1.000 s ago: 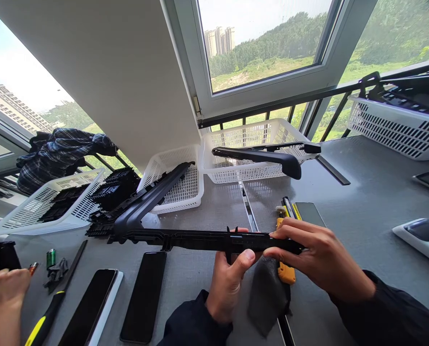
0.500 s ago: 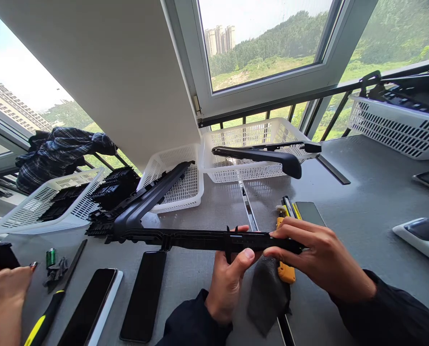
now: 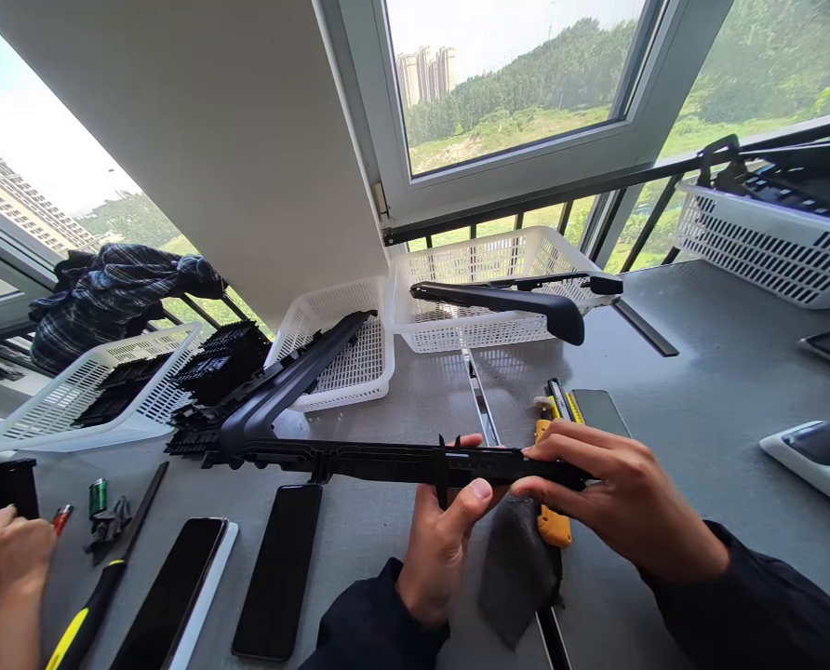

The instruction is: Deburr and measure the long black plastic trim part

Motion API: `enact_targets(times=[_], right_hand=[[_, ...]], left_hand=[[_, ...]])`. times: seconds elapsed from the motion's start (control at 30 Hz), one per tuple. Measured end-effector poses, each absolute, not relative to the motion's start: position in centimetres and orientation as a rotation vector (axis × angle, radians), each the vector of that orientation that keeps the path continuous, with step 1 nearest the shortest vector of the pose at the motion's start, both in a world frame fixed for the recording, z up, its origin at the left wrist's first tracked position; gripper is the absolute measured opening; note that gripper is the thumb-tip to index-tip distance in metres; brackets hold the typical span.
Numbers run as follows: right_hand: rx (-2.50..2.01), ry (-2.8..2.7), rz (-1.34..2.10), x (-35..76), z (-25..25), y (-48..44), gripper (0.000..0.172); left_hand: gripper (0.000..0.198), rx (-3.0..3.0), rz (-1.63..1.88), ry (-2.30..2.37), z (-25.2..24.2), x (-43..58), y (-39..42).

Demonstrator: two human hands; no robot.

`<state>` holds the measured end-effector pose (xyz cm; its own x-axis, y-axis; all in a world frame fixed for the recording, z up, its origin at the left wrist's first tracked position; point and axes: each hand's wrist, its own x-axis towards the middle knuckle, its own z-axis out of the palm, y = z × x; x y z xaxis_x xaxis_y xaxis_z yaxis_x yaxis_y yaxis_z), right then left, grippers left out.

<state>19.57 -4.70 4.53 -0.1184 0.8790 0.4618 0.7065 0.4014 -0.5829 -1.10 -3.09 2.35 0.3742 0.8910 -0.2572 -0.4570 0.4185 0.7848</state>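
A long black plastic part (image 3: 380,462) lies crosswise above the table, its left end reaching a pile of black pieces. My left hand (image 3: 443,544) grips it from below, thumb on its near side, beside a small upright black tab. At the part's right end, my right hand (image 3: 596,475) pinches it between thumb and fingers. Under that end are a yellow-orange tool (image 3: 555,526) and a dark grey cloth (image 3: 516,568). A black phone (image 3: 279,572) rests left of my left hand.
White baskets (image 3: 345,391) with black parts stand along the back. Another person's hand (image 3: 10,558) holds a black piece at the left. A black-and-yellow-handled tool (image 3: 100,596) and a second phone (image 3: 170,596) lie nearby.
The other person's hand at the far left has moved slightly left, and its black piece now stands more upright. My hands and the long part are nearly unchanged.
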Motion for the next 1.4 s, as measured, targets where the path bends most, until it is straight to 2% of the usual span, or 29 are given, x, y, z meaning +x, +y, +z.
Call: enact_targets(times=[0.3,1.13,1.4], right_hand=[[-1.378,-1.864,0.315,19.51,4.60,-4.77,0.041],[-1.428,-1.870,0.276,19.32,4.60,-4.80,0.046],[-1.442,-1.888,0.272,19.26,4.74,-4.83,0.048]], left_hand=[[0.048,0.635,0.947,0.677,2.81,-1.11,-3.06],[0.055,0.575,0.936,0.678,2.82,-1.04,-2.78],[0.049,0.588,0.954,0.682,3.05,-1.09,-2.77]])
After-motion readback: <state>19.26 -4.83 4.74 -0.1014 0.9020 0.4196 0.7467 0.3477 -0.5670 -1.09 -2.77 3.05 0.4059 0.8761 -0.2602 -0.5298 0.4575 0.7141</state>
